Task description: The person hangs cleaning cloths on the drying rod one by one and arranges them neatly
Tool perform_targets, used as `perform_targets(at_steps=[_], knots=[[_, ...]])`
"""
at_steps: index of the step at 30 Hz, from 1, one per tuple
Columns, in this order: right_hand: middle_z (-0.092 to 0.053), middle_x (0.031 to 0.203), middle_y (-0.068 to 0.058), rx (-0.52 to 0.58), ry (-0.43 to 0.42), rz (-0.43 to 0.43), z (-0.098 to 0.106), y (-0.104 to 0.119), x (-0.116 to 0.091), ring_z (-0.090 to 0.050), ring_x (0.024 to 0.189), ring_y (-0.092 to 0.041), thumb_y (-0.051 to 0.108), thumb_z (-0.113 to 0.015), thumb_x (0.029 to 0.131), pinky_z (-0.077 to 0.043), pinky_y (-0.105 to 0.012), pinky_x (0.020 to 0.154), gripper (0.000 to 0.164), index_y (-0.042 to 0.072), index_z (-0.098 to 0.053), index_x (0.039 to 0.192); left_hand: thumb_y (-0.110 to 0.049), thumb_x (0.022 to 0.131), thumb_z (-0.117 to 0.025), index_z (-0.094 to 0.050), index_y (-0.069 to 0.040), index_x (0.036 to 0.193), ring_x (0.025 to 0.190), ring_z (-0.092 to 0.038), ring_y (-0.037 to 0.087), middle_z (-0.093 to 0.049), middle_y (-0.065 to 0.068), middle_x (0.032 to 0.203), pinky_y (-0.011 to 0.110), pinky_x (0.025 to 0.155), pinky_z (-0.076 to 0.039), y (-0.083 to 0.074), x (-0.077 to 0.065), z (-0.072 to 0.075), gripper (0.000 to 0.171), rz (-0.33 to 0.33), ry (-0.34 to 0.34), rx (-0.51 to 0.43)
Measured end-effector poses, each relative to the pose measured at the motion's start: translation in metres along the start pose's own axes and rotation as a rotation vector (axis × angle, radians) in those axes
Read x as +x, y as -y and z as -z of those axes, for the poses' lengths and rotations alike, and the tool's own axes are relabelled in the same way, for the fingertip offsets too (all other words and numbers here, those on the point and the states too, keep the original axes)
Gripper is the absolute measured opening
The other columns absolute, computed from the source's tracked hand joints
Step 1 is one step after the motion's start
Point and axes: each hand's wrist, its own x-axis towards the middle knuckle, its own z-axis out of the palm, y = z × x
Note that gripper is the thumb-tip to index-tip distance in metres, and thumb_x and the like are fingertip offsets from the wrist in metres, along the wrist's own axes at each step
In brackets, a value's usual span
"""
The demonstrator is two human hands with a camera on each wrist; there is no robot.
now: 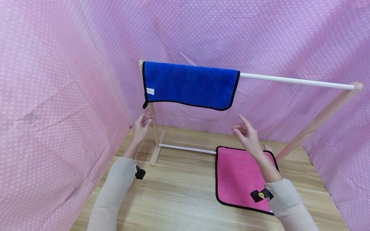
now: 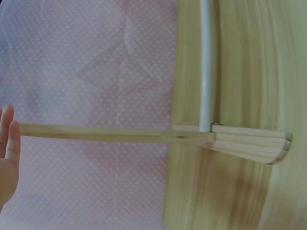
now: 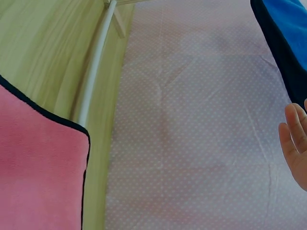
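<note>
A blue towel point(image 1: 190, 85) with black edging hangs folded over the top white rod of a wooden rack, at its left end. Just below the towel's lower left corner is my left hand point(image 1: 142, 126), near the rack's left post point(image 1: 154, 123), holding nothing. My right hand point(image 1: 247, 136) hovers under the lower right corner with its index finger extended, apart from the cloth in the head view. Flat on the table lies a pink towel point(image 1: 240, 176) with black edging, partly covered by my right forearm. The right wrist view shows the blue towel's edge point(image 3: 280, 52) above my fingers.
The bare part of the top rod point(image 1: 289, 79) runs right to a slanting wooden post point(image 1: 321, 118). A lower white rod point(image 1: 188, 148) passes near the table surface point(image 1: 173, 189) toward the pink towel. Pink dotted fabric point(image 1: 72, 96) surrounds the table at the back and sides.
</note>
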Motion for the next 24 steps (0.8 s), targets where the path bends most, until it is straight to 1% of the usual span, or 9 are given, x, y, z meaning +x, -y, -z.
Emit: perform_targets(at_steps=[2, 5, 7, 9, 12, 14, 18, 20, 24], knots=[[-0.059, 0.087, -0.033, 0.000, -0.002, -0.014, 0.000, 0.001, -0.003, -0.054, 0.073, 0.013, -0.014, -0.053, 0.084, -0.045, -0.006, 0.069, 0.052, -0.012, -0.034, 0.133, 0.018, 0.085, -0.044, -0.035, 0.019, 0.128, 0.073, -0.058, 0.001, -0.050, 0.046, 0.101, 0.009, 0.069, -0.047, 0.004, -0.001, 0.000, 0.044, -0.013, -0.004, 0.027], [-0.059, 0.086, -0.032, 0.023, -0.014, -0.016, 0.000, -0.002, -0.007, -0.055, 0.072, 0.011, -0.015, -0.052, 0.083, -0.046, -0.007, 0.069, 0.052, -0.013, -0.035, 0.132, 0.018, 0.084, -0.046, -0.037, 0.018, 0.127, 0.079, -0.059, 0.018, -0.052, 0.044, 0.099, 0.010, 0.070, -0.047, 0.008, -0.003, -0.001, 0.044, -0.037, -0.020, 0.068], [-0.064, 0.084, -0.019, 0.049, -0.017, -0.021, -0.001, -0.006, -0.011, -0.056, 0.071, 0.009, -0.016, -0.052, 0.083, -0.046, -0.007, 0.068, 0.052, -0.013, -0.034, 0.132, 0.017, 0.084, -0.048, -0.037, 0.016, 0.128, 0.083, -0.057, 0.026, -0.053, 0.042, 0.100, 0.011, 0.071, -0.046, 0.010, -0.005, -0.002, 0.046, -0.037, -0.028, 0.081], [-0.065, 0.083, -0.002, 0.091, -0.012, -0.032, -0.003, -0.012, -0.016, -0.057, 0.070, 0.006, -0.017, -0.051, 0.082, -0.047, -0.009, 0.067, 0.052, -0.013, -0.033, 0.132, 0.016, 0.084, -0.049, -0.037, 0.015, 0.129, 0.084, -0.057, 0.026, -0.054, 0.040, 0.101, 0.010, 0.070, -0.046, 0.012, -0.007, -0.003, 0.047, -0.034, -0.038, 0.111], [-0.059, 0.085, 0.017, 0.133, 0.011, -0.069, -0.005, -0.022, -0.025, -0.058, 0.070, 0.004, -0.016, -0.051, 0.083, -0.048, -0.010, 0.066, 0.054, -0.013, -0.031, 0.133, 0.014, 0.084, -0.051, -0.037, 0.014, 0.130, 0.085, -0.056, 0.023, -0.055, 0.037, 0.101, 0.011, 0.069, -0.045, 0.016, -0.009, -0.004, 0.048, -0.025, -0.042, 0.152], [-0.061, 0.086, 0.013, 0.151, 0.029, -0.088, -0.007, -0.029, -0.032, -0.059, 0.071, 0.002, -0.016, -0.051, 0.084, -0.049, -0.011, 0.068, 0.054, -0.013, -0.030, 0.134, 0.012, 0.084, -0.053, -0.038, 0.013, 0.130, 0.086, -0.057, 0.025, -0.056, 0.035, 0.101, 0.011, 0.068, -0.045, 0.022, -0.009, -0.004, 0.048, -0.028, -0.044, 0.187], [-0.063, 0.088, -0.014, 0.147, 0.059, -0.117, -0.009, -0.048, -0.045, -0.059, 0.073, 0.002, -0.013, -0.051, 0.085, -0.048, -0.011, 0.071, 0.055, -0.010, -0.030, 0.136, 0.008, 0.084, -0.057, -0.039, 0.007, 0.133, 0.086, -0.056, 0.032, -0.057, 0.030, 0.101, 0.011, 0.065, -0.044, 0.044, -0.008, -0.003, 0.052, -0.042, -0.039, 0.256], [-0.062, 0.090, -0.023, 0.147, 0.069, -0.124, -0.009, -0.059, -0.051, -0.060, 0.074, 0.001, -0.012, -0.051, 0.085, -0.048, -0.012, 0.072, 0.056, -0.009, -0.029, 0.137, 0.005, 0.084, -0.059, -0.040, 0.003, 0.134, 0.088, -0.053, 0.033, -0.054, 0.028, 0.103, 0.014, 0.065, -0.044, 0.055, -0.008, -0.002, 0.053, -0.060, -0.044, 0.306], [-0.065, 0.090, -0.008, 0.135, 0.066, -0.148, -0.008, -0.071, -0.059, -0.061, 0.075, -0.002, -0.009, -0.052, 0.086, -0.048, -0.012, 0.073, 0.058, -0.004, -0.028, 0.139, 0.000, 0.083, -0.062, -0.040, -0.001, 0.133, 0.093, -0.047, 0.034, -0.042, 0.027, 0.107, 0.035, 0.068, -0.050, 0.066, -0.009, -0.002, 0.055, -0.127, -0.070, 0.406]])
